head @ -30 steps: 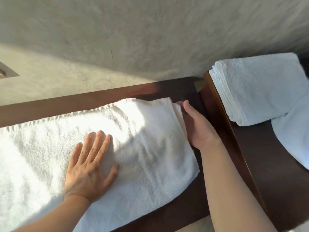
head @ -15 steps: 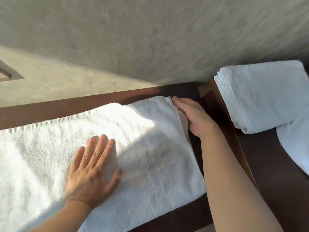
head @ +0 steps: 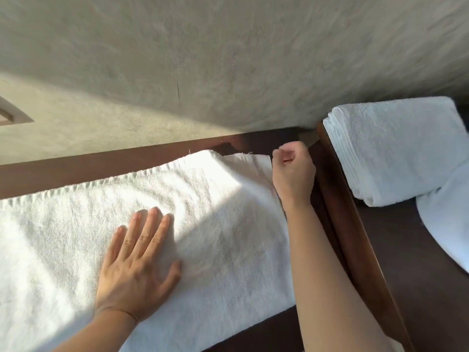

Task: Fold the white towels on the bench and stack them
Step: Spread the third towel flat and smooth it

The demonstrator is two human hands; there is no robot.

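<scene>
Head view: folded stack (head: 396, 148) beside bench (head: 337, 199).

The left hand (head: 138, 265) lies palm-down and flat, fingers together pointing toward one o'clock, thumb splayed toward three, its bare forearm running in from seven o'clock. The right hand (head: 293, 174) is curled into a loose fist at the far end of its bare forearm, which enters from five o'clock. Its fingertips seem pinched closed, though the knuckles hide them.
</scene>
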